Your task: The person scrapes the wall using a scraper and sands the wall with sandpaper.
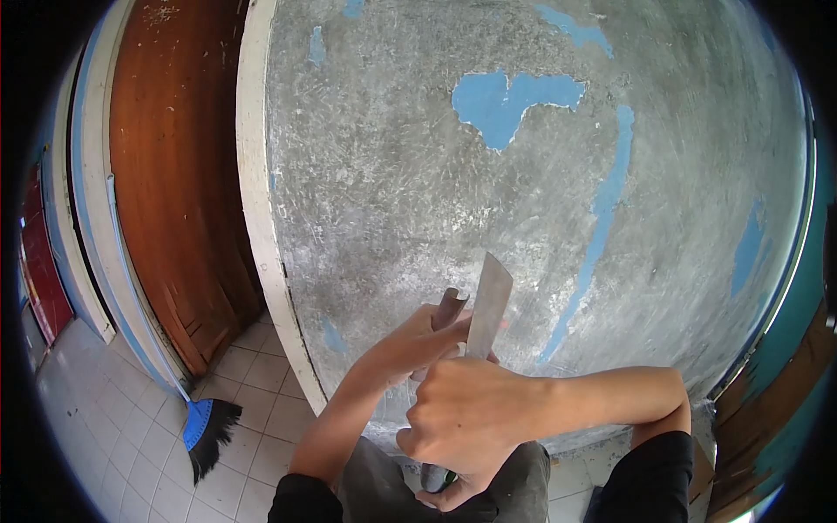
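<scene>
My right hand (471,418) is closed round the dark handle of a knife (490,305), whose wide grey blade points up and ends in a slanted tip. The handle's end (436,477) shows below the fist. Behind it, my left hand (423,340) is closed on a curled brown piece (448,309) that looks like sandpaper, right beside the blade. My right hand partly hides the left fingers, so whether they touch the blade is unclear.
Ahead stands a grey wall (392,174) with patches of blue paint (501,105). On the left are a brown wooden door (174,174) and a blue broom (205,427) with black bristles on the tiled floor (261,418). Worn wooden boards (780,418) stand at the right.
</scene>
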